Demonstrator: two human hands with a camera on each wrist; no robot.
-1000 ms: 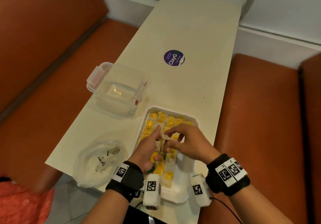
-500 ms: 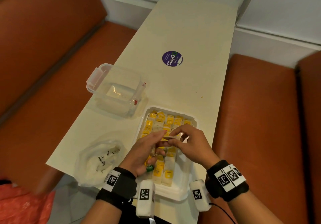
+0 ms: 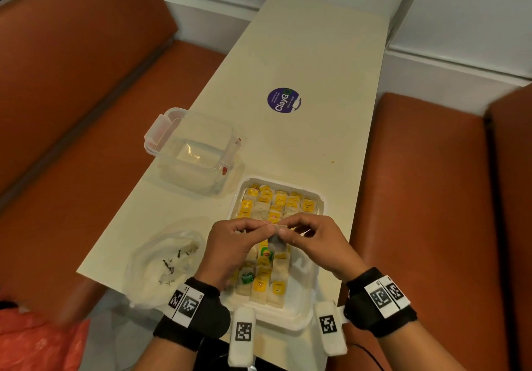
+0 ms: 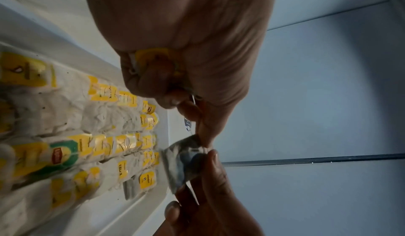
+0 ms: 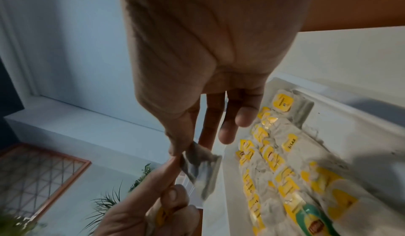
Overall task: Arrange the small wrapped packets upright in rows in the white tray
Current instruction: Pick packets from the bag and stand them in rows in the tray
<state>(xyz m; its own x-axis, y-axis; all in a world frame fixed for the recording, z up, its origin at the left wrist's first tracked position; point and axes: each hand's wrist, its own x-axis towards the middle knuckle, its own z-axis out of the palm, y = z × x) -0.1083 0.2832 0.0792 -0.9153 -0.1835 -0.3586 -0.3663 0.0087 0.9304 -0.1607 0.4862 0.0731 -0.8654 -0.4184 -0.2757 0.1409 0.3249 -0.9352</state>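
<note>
The white tray sits at the table's near end, filled with rows of small wrapped packets bearing yellow tags. Above its middle, my left hand and right hand meet and pinch one greyish wrapped packet, which hangs below the fingertips. In the left wrist view that packet is held by its top edge, and a yellow-tagged packet is tucked in my curled left palm. In the right wrist view my thumb and forefinger pinch the packet; the other fingers are spread.
A clear lidded plastic container stands beyond the tray to the left. A crumpled clear bag lies near the table's front left corner. A purple sticker is on the tabletop farther off. Orange benches flank the narrow table.
Both hands have lifted a little above the tray's middle. The packet between them, held flat half a second ago, now hangs down from the fingertips.
</note>
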